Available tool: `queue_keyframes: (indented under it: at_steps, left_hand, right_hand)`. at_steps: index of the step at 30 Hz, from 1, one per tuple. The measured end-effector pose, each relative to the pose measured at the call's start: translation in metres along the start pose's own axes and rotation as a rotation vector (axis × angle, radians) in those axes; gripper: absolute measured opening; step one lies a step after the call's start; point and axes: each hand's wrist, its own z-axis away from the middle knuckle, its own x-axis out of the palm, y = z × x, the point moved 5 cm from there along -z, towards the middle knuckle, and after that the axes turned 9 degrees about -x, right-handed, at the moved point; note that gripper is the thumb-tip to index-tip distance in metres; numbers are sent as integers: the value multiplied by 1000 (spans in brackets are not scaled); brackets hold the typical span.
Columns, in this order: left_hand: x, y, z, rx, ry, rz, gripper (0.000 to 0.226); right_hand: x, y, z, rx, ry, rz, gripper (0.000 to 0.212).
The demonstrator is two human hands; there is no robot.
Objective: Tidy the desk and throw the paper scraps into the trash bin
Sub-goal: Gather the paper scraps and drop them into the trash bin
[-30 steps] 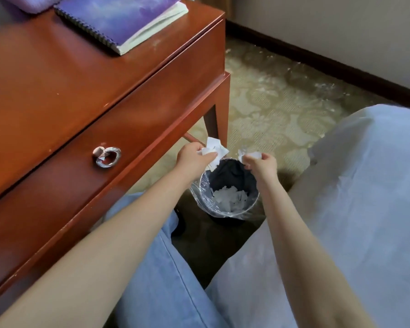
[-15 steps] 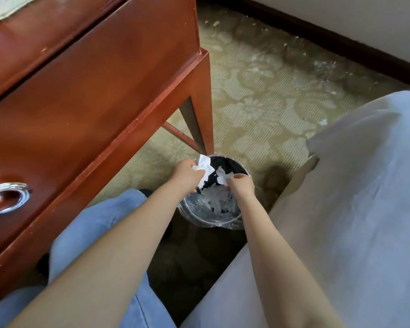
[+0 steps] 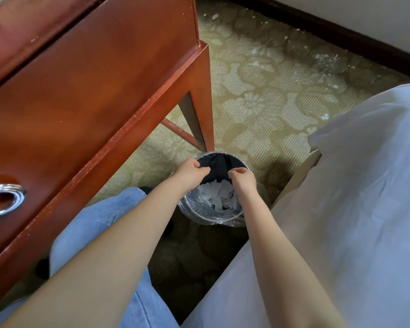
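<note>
A small round trash bin (image 3: pixel 232 220) with a clear plastic liner stands on the carpet beside the desk leg. White paper scraps (image 3: pixel 217 196) lie piled inside it. Both hands hover over the bin's opening. My left hand (image 3: pixel 190 173) is above the left rim and my right hand (image 3: pixel 243 180) above the right side, their fingertips a short gap apart. The fingers of both are loosely curled downward, and I see no paper in either hand.
The red-brown wooden desk (image 3: pixel 85 95) fills the left, with a chrome ring drawer pull (image 3: pixel 4 201) and a leg (image 3: pixel 202 102) just behind the bin. A white-sheeted bed (image 3: pixel 341 209) borders the right. Blue-jeaned legs (image 3: pixel 100 223) sit below. Small white crumbs dot the patterned carpet (image 3: pixel 258 95).
Both hands held white paper scraps over the bin before; now the scraps have left the hands and the pile in the bin looks fuller. The view has tilted further down.
</note>
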Motion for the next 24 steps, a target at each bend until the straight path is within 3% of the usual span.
queue_keyframes:
  at_steps: [2,6,14,19,24]
  left_hand:
    - [-2,0,4,10,-16,-2,26]
    - [-8,3,18,52,-32,-9,33]
    - [-38,6,60,217,50,108,8]
    - [-70,1,114,345,112,278,10]
    - [-117,-8,182,496,212,428,13]
  right_hand:
    - [0,-4,3,-3,-25,-32,24]
    - [-4,-16,14,7,-47,-131,19]
    - [-3,-70,52,-54,-47,-292,17]
    - [-8,-127,102,-195,-33,-407,6]
    - [-14,-188,172,-397,-62,-458,15]
